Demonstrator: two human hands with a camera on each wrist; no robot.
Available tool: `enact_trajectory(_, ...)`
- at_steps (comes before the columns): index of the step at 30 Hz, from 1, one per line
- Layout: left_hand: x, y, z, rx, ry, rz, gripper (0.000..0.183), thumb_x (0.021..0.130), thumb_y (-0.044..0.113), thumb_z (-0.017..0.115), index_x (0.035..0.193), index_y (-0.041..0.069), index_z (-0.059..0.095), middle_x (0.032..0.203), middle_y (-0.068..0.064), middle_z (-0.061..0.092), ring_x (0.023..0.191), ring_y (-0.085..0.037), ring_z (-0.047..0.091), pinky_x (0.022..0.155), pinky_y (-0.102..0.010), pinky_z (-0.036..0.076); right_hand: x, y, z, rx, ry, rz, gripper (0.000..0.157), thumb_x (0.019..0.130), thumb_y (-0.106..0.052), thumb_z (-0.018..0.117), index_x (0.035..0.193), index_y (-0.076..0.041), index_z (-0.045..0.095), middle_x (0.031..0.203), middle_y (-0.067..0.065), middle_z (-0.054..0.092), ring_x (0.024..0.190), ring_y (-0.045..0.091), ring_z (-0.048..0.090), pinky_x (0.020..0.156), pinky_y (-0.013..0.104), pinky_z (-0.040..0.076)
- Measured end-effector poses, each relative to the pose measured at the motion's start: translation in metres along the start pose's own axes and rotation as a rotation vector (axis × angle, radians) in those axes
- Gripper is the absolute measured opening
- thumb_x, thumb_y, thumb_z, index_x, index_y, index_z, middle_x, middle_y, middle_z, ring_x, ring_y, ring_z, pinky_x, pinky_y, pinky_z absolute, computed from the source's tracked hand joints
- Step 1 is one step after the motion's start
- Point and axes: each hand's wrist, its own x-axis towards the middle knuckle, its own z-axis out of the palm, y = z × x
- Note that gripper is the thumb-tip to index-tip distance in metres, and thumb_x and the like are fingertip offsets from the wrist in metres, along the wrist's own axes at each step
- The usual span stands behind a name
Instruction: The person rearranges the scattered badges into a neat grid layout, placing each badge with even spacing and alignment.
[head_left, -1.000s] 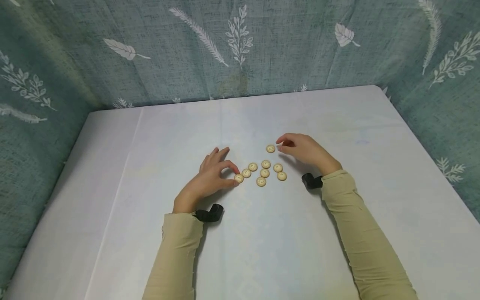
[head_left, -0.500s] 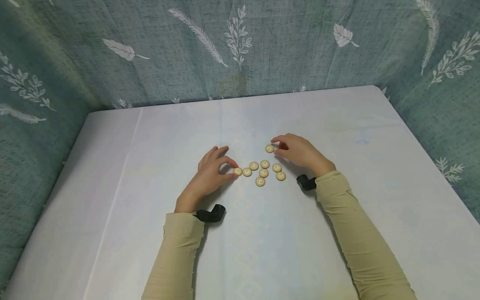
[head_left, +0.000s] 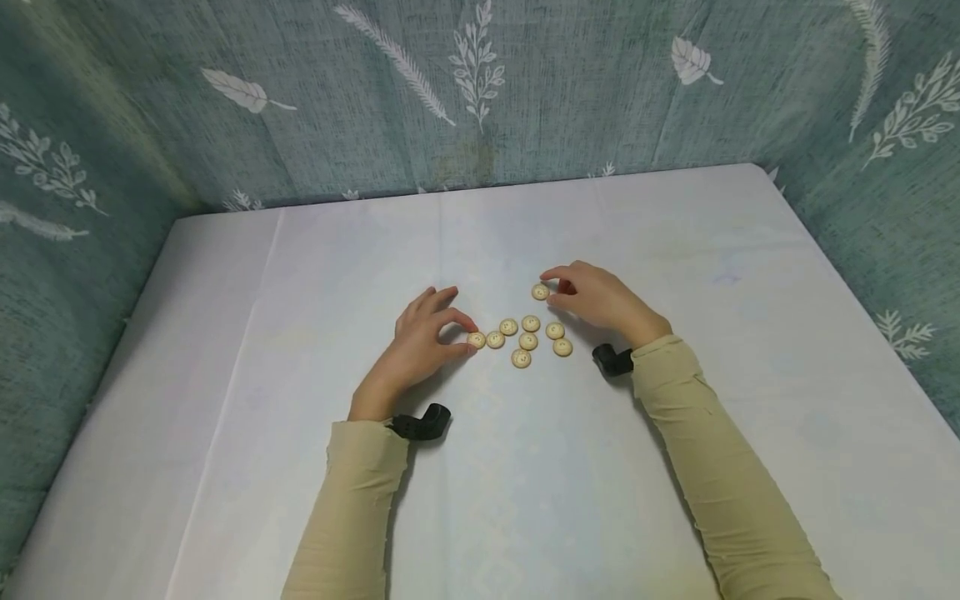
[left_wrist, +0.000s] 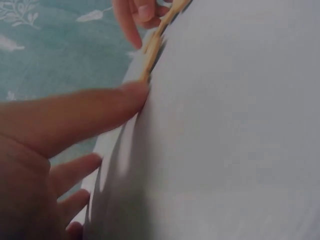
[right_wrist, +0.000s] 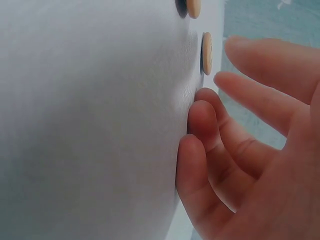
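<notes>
Several cream round buttons lie flat on the white-covered table. In the head view, my left hand (head_left: 420,346) pinches the leftmost button (head_left: 476,340) between thumb and index finger; its other fingers spread out. That button ends a slanting row with the second button (head_left: 495,340) and the third button (head_left: 508,327). My right hand (head_left: 600,297) is at the farthest button (head_left: 540,292), thumb and index finger parted around it. The right wrist view shows a small gap between this button (right_wrist: 207,53) and the thumb; the other fingers curl against the cloth.
Between the hands lie more buttons: a column with its middle button (head_left: 528,342), and a pair including a button (head_left: 555,331) on the right. A white cloth (head_left: 315,275) covers the table. Green leaf-patterned curtains (head_left: 555,92) stand behind and at both sides.
My left hand has slid its button away from me, level with the row's end, and the row has shifted slightly. My right hand has moved left around the farthest button.
</notes>
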Motion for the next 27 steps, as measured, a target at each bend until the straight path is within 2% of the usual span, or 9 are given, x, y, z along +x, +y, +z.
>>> enact_trajectory(7,-0.0025,-0.0003,-0.0047,-0.002,-0.075,0.042,0.017,0.074,0.031,0.072,0.089,0.029,0.064,0.145,-0.004,0.022,0.135,-0.028,0.0,0.104,-0.047,-0.003,0.0038,-0.0019,-0.0016,-0.048,-0.021,-0.044,0.035,0.088,-0.018,0.056,0.122,-0.011,0.052,0.093,0.009,0.05,0.081,0.022,0.045,0.069,0.034,0.038)
enact_trajectory(15,-0.0028,0.0019,-0.0067,0.001,-0.129,0.056,0.017,0.075,0.032,0.071,0.091,0.031,0.064,0.146,-0.004,0.019,0.135,-0.028,-0.004,0.104,-0.047,-0.006,0.0053,-0.0058,-0.0015,-0.076,-0.025,-0.08,0.033,0.087,-0.015,0.058,0.12,-0.01,0.054,0.093,0.009,0.051,0.081,0.021,0.047,0.07,0.035,0.039)
enact_trajectory(27,-0.0048,0.0039,-0.0063,-0.009,-0.155,0.029,0.018,0.074,0.034,0.071,0.09,0.031,0.063,0.147,-0.001,0.017,0.135,-0.026,-0.006,0.104,-0.044,-0.008,0.0052,-0.007,0.0042,-0.06,0.009,-0.044,0.027,0.085,-0.014,0.06,0.112,-0.011,0.058,0.095,0.008,0.052,0.084,0.021,0.049,0.073,0.035,0.04)
